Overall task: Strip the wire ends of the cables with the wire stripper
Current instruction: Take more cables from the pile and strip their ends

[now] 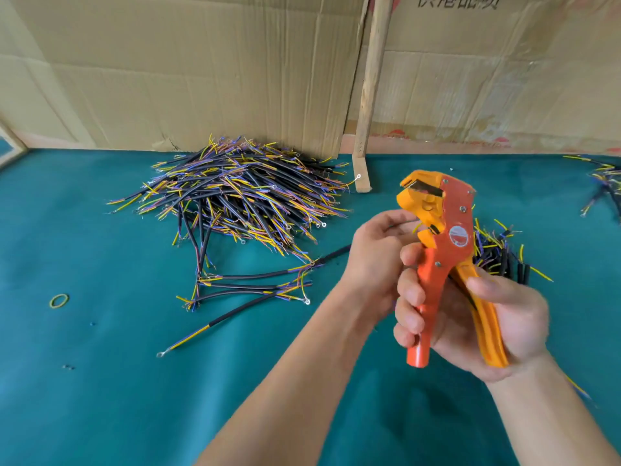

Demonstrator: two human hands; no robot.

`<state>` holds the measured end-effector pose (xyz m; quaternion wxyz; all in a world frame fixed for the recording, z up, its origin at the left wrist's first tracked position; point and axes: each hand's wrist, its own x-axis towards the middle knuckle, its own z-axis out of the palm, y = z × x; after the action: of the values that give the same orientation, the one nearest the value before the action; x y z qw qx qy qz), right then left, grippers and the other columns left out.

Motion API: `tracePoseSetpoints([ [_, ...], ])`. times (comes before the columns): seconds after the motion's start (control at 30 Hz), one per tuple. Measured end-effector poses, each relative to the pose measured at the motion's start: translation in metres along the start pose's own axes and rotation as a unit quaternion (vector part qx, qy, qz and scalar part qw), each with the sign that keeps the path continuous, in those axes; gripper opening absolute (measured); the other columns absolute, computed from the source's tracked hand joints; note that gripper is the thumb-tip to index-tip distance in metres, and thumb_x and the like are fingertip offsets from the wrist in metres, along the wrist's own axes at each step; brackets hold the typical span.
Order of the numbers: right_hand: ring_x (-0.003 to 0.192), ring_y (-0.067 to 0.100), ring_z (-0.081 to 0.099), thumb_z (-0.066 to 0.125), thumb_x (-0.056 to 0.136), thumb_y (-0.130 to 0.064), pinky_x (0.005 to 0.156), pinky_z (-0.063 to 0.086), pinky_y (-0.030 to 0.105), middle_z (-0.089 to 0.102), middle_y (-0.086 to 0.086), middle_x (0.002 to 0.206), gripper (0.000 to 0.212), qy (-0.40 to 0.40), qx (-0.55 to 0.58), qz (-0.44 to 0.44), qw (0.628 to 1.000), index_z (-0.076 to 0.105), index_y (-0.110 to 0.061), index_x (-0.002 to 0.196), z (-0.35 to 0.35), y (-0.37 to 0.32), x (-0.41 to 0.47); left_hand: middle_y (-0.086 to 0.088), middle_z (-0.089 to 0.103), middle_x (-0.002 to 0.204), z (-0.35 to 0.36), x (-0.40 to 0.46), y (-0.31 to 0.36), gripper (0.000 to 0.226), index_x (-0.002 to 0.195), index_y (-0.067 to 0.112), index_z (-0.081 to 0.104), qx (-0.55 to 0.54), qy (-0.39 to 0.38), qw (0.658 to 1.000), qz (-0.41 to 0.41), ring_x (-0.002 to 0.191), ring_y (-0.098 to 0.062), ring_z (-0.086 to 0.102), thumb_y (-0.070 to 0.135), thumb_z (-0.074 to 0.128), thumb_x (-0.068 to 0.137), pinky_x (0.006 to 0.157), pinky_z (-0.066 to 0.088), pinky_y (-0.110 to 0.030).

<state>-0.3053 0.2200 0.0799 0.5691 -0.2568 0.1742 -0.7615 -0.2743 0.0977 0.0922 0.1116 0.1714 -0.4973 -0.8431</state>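
Meanwhile, cardboard (188, 62) backs teal cloth (100, 381); hands grip stripper (447, 243), pinch cable (332, 255).

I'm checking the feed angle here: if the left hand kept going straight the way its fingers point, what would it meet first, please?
Most likely the wire stripper: the left hand points right toward its orange head, held by the right hand, with fingertips almost at it. Depth is unclear in one view.

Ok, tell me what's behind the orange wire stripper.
Behind the wire stripper, held in the right hand, lies a smaller heap of black cables on the green mat. The tool and hand cover most of it, so its extent is hidden.
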Motion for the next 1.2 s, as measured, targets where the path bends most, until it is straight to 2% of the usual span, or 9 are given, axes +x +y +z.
tracePoseSetpoints([
  [0.1,0.099,0.046,0.057,0.057,0.097,-0.008,0.093,0.045,0.057,0.054,0.030,0.111,0.045,0.020,0.036,-0.036,0.998,0.042,0.007,0.136,-0.004,-0.003,-0.004,-0.010,0.055,0.068,0.012,0.021,0.019,0.019,0.100,0.006,0.059,0.086,-0.084,0.991,-0.059,0.048,-0.008,0.055,-0.008,0.045,0.098,0.051,0.048,-0.018],
  [0.2,0.091,0.043,0.065,0.076,0.079,-0.015,0.085,0.055,0.053,0.063,0.028,0.105,0.059,0.149,-0.047,-0.074,0.985,0.055,0.005,0.131,-0.016,-0.002,-0.001,-0.017,0.066,0.097,-0.009,0.043,0.038,0.035,0.118,0.001,0.063,0.288,-0.079,0.954,-0.010,0.084,-0.020,0.063,-0.015,0.047,0.090,0.078,0.050,-0.029],
  [0.27,0.085,0.044,0.068,0.075,0.070,-0.009,0.077,0.060,0.051,0.067,0.031,0.101,0.065,0.289,-0.148,-0.094,0.941,0.055,0.009,0.129,-0.028,0.006,0.006,-0.009,0.073,0.101,-0.034,0.053,0.055,0.040,0.109,0.005,0.072,0.483,0.013,0.867,0.122,0.098,-0.020,0.068,-0.014,0.049,0.082,0.083,0.049,-0.022],
  [0.33,0.081,0.044,0.069,0.060,0.078,-0.001,0.072,0.062,0.050,0.069,0.031,0.098,0.050,0.351,-0.172,-0.100,0.915,0.054,0.009,0.127,-0.034,0.014,0.012,-0.004,0.076,0.097,-0.064,0.059,0.076,0.040,0.099,0.014,0.077,0.578,0.101,0.785,0.196,0.098,-0.022,0.068,-0.007,0.049,0.079,0.086,0.050,-0.022],
  [0.5,0.081,0.041,0.072,0.045,0.094,-0.001,0.070,0.063,0.047,0.071,0.026,0.090,0.025,0.412,-0.082,-0.141,0.896,0.056,0.000,0.117,-0.039,0.008,0.010,-0.009,0.068,0.123,-0.132,0.072,0.103,0.040,0.115,0.023,0.073,0.786,0.130,0.595,0.104,0.114,-0.035,0.062,0.004,0.053,0.086,0.091,0.054,-0.042],
  [0.57,0.082,0.042,0.072,0.045,0.094,0.000,0.071,0.063,0.047,0.070,0.025,0.089,0.024,0.407,-0.090,-0.137,0.899,0.056,-0.001,0.115,-0.040,0.008,0.009,-0.009,0.066,0.126,-0.144,0.072,0.103,0.042,0.119,0.022,0.071,0.806,0.130,0.565,0.120,0.115,-0.035,0.061,0.002,0.055,0.087,0.087,0.053,-0.042],
  [0.9,0.083,0.045,0.072,0.046,0.094,0.001,0.072,0.063,0.049,0.069,0.028,0.091,0.029,0.407,-0.093,-0.119,0.901,0.055,0.001,0.121,-0.040,0.011,0.012,-0.015,0.072,0.108,-0.138,0.078,0.128,0.022,0.105,0.018,0.075,0.795,0.119,0.561,0.197,0.104,-0.041,0.064,0.009,0.062,0.091,0.090,0.053,-0.045],
  [1.1,0.081,0.044,0.070,0.060,0.074,-0.005,0.070,0.062,0.048,0.068,0.031,0.096,0.048,0.382,-0.108,-0.114,0.911,0.057,0.002,0.121,-0.036,0.013,0.013,-0.006,0.072,0.094,-0.075,0.026,0.096,0.019,0.092,0.011,0.076,0.620,0.075,0.661,0.416,0.087,-0.026,0.067,-0.003,0.067,0.082,0.081,0.051,-0.032],
  [1.2,0.075,0.040,0.070,0.062,0.071,-0.012,0.065,0.062,0.045,0.071,0.031,0.107,0.049,0.365,-0.113,-0.093,0.919,0.062,0.005,0.116,-0.035,0.011,0.012,-0.006,0.070,0.100,-0.059,-0.013,0.029,0.022,0.088,0.008,0.079,0.494,0.051,0.758,0.422,0.101,-0.015,0.069,-0.007,0.071,0.076,0.086,0.056,-0.024],
])
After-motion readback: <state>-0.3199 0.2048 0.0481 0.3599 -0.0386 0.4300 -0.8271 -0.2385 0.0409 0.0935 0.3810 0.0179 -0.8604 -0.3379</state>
